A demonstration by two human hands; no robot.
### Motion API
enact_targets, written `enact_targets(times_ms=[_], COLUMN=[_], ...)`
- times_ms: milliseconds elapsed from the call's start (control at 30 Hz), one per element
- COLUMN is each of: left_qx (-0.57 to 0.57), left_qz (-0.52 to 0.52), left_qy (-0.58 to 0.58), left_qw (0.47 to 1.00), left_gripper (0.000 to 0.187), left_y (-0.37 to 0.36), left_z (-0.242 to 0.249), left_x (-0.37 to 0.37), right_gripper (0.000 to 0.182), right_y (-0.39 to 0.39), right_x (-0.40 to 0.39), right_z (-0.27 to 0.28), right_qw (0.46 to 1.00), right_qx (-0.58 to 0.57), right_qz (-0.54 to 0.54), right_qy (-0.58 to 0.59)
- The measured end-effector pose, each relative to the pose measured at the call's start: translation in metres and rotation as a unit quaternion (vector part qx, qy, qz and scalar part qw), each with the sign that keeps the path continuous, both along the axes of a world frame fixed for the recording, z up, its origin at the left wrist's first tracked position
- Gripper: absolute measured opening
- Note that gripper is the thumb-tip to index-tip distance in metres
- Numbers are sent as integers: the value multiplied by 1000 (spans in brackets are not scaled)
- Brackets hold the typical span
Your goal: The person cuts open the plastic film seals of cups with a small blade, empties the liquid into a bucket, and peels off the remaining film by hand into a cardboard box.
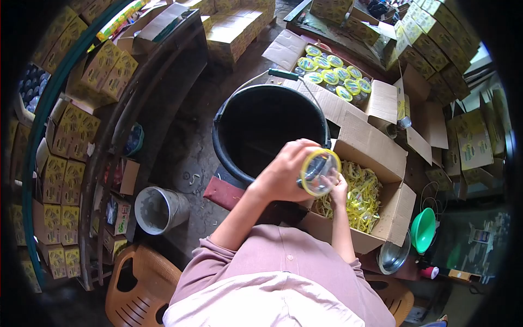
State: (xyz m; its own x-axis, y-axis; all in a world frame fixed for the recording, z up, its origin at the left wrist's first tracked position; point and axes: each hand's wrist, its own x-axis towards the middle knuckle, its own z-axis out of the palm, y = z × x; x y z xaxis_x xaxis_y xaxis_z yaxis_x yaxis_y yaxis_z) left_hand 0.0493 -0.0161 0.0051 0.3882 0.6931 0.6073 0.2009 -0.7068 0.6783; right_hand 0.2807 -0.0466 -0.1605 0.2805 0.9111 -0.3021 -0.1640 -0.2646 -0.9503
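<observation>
My left hand [286, 170] is closed around a clear plastic jar [320, 172] with a yellow rim, tilted so that its round end faces up toward me. My right hand [339, 191] is at the jar's right side, with curled fingers against its edge; some of them show through the clear plastic. Just below the hands stands an open cardboard box [395, 215] full of tangled yellow and clear strips [357, 199]. Beyond my left hand is a large black bucket [256, 117] with a wire handle and a green grip.
An open carton holds several yellow-rimmed jars [331, 71]. A dirty white bucket [163, 210] stands at left, near a brown plastic chair [139, 289]. A green bowl [423, 230] and metal basin [395, 256] are at right. Stacked printed boxes [65, 180] line the sides.
</observation>
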Motion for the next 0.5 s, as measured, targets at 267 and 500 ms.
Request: enact_targets(times_ms=[267,500], left_qx=[-11,-16], left_qz=[-60,50], left_qy=[-30,-107], left_qw=[998,993], left_gripper=[68,63], left_y=[-6,17], left_z=[-14,-8], left_x=[25,-7], right_gripper=[45,47], right_y=[-2,-5], right_x=[22,0], right_z=[-33,10], right_qw=[995,994], right_qx=[90,43], right_qz=[46,-24], right_qy=[-10,-97])
